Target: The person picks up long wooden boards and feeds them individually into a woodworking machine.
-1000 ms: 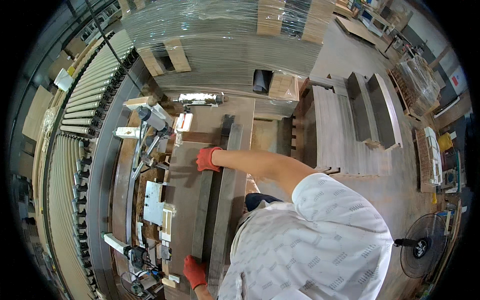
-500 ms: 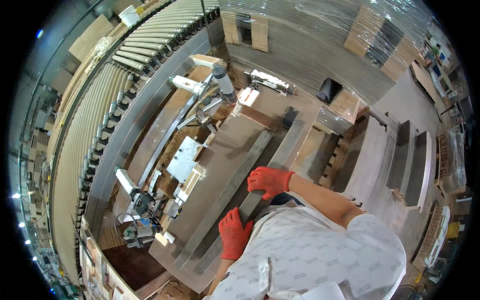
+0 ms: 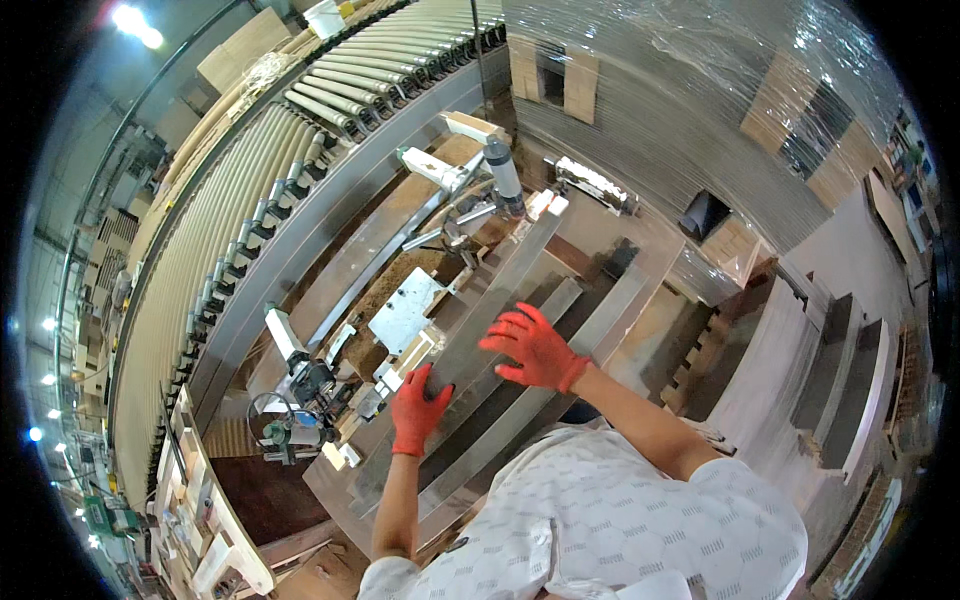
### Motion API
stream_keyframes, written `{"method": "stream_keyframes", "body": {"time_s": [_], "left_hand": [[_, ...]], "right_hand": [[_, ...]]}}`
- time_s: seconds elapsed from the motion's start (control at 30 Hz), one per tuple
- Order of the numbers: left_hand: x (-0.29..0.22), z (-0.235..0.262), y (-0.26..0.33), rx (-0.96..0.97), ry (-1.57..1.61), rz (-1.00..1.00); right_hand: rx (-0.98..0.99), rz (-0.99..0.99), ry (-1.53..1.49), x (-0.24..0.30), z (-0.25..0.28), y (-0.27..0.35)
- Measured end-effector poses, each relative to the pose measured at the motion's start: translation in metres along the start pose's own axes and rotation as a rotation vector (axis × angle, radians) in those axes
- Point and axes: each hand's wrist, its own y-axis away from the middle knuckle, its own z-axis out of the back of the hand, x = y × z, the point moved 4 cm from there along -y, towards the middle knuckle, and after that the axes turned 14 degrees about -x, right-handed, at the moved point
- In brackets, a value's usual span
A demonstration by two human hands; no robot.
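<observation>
Both my hands wear red gloves. My left hand [image 3: 418, 408] is over a long grey board [image 3: 492, 312] lying beside the white stops of a clamping machine. Its fingers point up and apart, and it holds nothing. My right hand [image 3: 535, 348] hovers near the same board with fingers spread; whether it touches the board I cannot tell. A second grey strip [image 3: 562, 298] lies next to that board, partly behind my right hand. Closer to my body lies a third grey strip [image 3: 610, 318], parallel to the others with a dark gap between.
White pneumatic cylinders [image 3: 505, 175] and a metal plate [image 3: 405, 308] stand on the machine. Beyond it runs a roller conveyor [image 3: 235, 215]. A film-wrapped stack [image 3: 650, 110] rises at the far side. Stacked panels [image 3: 765, 350] stand to my right.
Both hands have left the nearest strip; the left hand has moved up and left toward the stops. A grey board now lies along the stops, where brown tabletop showed. The view has shifted.
</observation>
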Motion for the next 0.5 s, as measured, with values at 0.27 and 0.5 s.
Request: {"method": "stream_keyframes", "body": {"time_s": [0.27,0.5], "left_hand": [[0.091,-0.039,-0.044,-0.070,-0.159,-0.039],[0.109,-0.066,-0.059,-0.177,-0.316,-0.097]], "right_hand": [[0.193,-0.071,-0.017,-0.007,-0.008,0.053],[0.198,-0.179,-0.040,-0.010,-0.016,0.072]]}}
